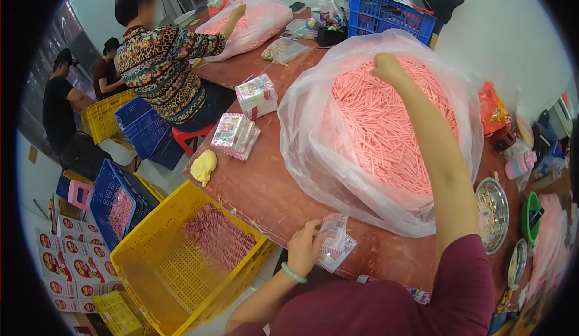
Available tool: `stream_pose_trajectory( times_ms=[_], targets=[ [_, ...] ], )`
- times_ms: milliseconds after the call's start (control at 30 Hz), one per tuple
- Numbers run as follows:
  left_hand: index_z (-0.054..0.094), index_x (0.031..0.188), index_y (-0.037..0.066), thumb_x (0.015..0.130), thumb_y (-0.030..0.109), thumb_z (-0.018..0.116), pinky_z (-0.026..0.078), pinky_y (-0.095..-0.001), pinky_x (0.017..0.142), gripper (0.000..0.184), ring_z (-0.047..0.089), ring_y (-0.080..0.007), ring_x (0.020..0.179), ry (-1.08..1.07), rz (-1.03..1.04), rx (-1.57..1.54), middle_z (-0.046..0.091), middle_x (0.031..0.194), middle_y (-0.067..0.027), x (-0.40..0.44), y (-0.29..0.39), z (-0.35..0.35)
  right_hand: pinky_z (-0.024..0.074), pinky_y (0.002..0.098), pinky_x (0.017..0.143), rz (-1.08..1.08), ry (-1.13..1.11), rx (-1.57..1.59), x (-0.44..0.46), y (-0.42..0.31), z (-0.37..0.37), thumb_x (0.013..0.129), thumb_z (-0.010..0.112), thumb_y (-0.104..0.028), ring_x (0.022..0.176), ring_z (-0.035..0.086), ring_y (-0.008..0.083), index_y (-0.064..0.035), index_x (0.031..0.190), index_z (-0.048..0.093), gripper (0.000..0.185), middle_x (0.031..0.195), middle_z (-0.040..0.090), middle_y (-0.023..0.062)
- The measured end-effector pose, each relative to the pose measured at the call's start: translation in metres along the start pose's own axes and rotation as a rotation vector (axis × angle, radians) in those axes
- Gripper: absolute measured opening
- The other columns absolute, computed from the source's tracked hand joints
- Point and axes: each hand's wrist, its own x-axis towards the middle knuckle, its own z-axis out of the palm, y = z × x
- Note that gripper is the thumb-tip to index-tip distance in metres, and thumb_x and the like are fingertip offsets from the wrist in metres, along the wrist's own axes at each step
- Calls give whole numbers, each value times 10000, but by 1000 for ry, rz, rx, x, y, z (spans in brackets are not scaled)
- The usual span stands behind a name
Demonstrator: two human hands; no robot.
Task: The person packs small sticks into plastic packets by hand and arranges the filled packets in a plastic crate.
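"What's closest to you?"

"My maroon shirt (374,306). Just beyond it, at the near edge of the table (271,185), my left hand (303,247) has its fingers bent at the clear packets (335,242); whether they pinch one, I can't tell."

"And your right hand (387,68)?"

"Out over the pink sticks (386,131), towards the far side of their open plastic bag (307,137). Its fingers curl in, but I can't tell whether they hold any."

"Beside the table?"

"A yellow crate (163,263), with a pink heap (220,236) inside."
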Motion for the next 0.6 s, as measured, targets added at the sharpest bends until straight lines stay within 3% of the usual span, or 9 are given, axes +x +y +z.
stream_pose_trajectory(
  times_ms=[133, 233, 333, 433, 533, 600],
  targets=[
    [660, 1069, 59, 785, 59, 655, 472, -392, 746, 284, 596, -297, 805, -61, 229, 75, 643, 873, -107, -3, -12, -2, 505, 454, 787, 141, 149, -23, 2, 0, 12, 629, 770, -247, 930, 640, 359, 26, 894, 655, 397, 933, 670, 224],
    [661, 1147, 66, 709, 4, 636, 466, -367, 751, 443, 559, -285, 889, 41, 332, 195, 624, 960, -102, 0, -5, -4, 517, 431, 779, 246, 73, -5, 15, 9, 21, 586, 785, -214, 885, 655, 357, 13, 926, 668, 425, 920, 678, 221],
    [672, 1169, 87, 680, -13, 652, 461, -381, 735, 500, 528, -277, 879, 23, 327, 235, 609, 971, -67, -1, -6, -2, 536, 407, 722, 190, -49, -81, 21, 18, 23, 570, 783, -178, 818, 676, 317, -16, 961, 681, 435, 869, 686, 197],
    [671, 1173, 87, 674, -27, 643, 461, -365, 722, 512, 526, -263, 839, -49, 281, 192, 577, 880, -61, -3, -9, -3, 535, 420, 724, 161, -164, 112, 9, 9, 6, 648, 670, -95, 803, 673, 372, 20, 788, 682, 182, 859, 686, 220],
    [669, 1177, 90, 679, -20, 643, 459, -352, 707, 510, 531, -254, 807, -28, 307, 137, 574, 862, -62, -4, -14, -1, 527, 408, 719, 253, -148, 271, 3, 2, 2, 643, 708, -169, 770, 676, 348, 15, 728, 673, 206, 729, 664, 214],
    [673, 1162, 87, 685, -10, 646, 459, -348, 701, 487, 536, -251, 785, 11, 301, 104, 577, 855, -64, -4, -16, 1, 539, 400, 715, 262, -162, 247, -1, -3, 0, 627, 758, -233, 822, 675, 315, -7, 949, 683, 401, 883, 683, 194]
  ],
)
